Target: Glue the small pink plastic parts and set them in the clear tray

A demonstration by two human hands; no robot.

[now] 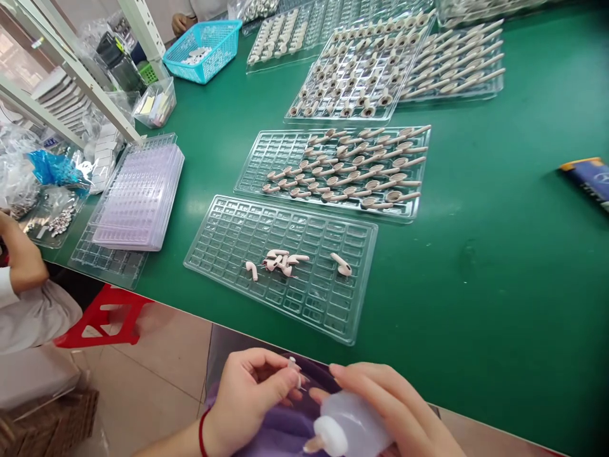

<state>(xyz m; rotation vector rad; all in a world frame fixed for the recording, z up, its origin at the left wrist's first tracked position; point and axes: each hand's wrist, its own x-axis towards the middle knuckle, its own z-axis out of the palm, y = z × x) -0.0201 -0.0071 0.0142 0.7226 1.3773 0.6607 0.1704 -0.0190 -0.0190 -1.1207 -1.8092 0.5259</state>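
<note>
Below the table's front edge, my left hand (247, 395) pinches a small white earbud part (292, 363) between thumb and fingertips; the fingers hide much of it. My right hand (397, 397) is wrapped round a translucent squeeze bottle (359, 419). The bottle's white cap (332, 435) and narrow tip point down and to the left. Just beyond my hands lies a clear compartmented tray (223, 254). On it sit a small heap of pale earbud shells (284, 261), a single shell (252, 270) to the left and another shell (341, 264) to the right.
Behind it, a clear tray (266, 155) holds rows of stemmed earbud shells, with more filled trays (342, 76) further back. Stacked trays (140, 197) and a blue basket (204, 51) stand left. A person's arm (21, 260) shows at far left, a dark blue packet (590, 181) far right.
</note>
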